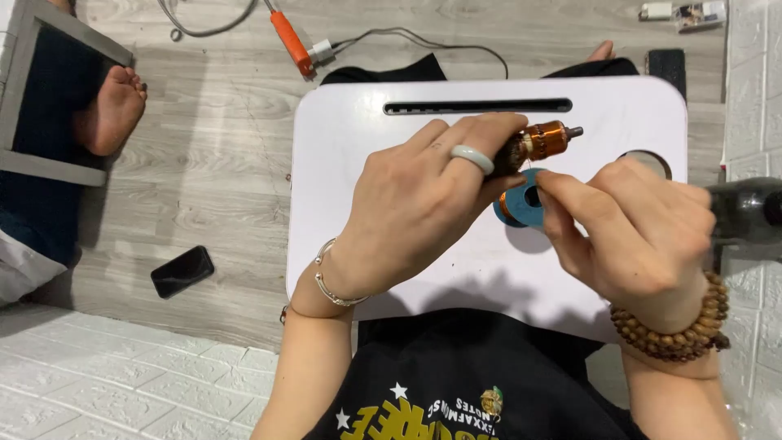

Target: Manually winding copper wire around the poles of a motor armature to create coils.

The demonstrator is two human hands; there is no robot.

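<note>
My left hand, with a pale ring and a silver bracelet, grips a small motor rotor wound with copper wire, its shaft pointing right. My right hand, with a wooden bead bracelet, pinches a thin wire just below the rotor. Under both hands a blue spool of copper wire lies flat on the white lap table. My fingers hide part of the spool and the rotor's left end.
A black phone lies on the wood floor at left. An orange-handled tool and cables lie behind the table. Another person's bare foot rests at far left. A dark object stands at the right edge.
</note>
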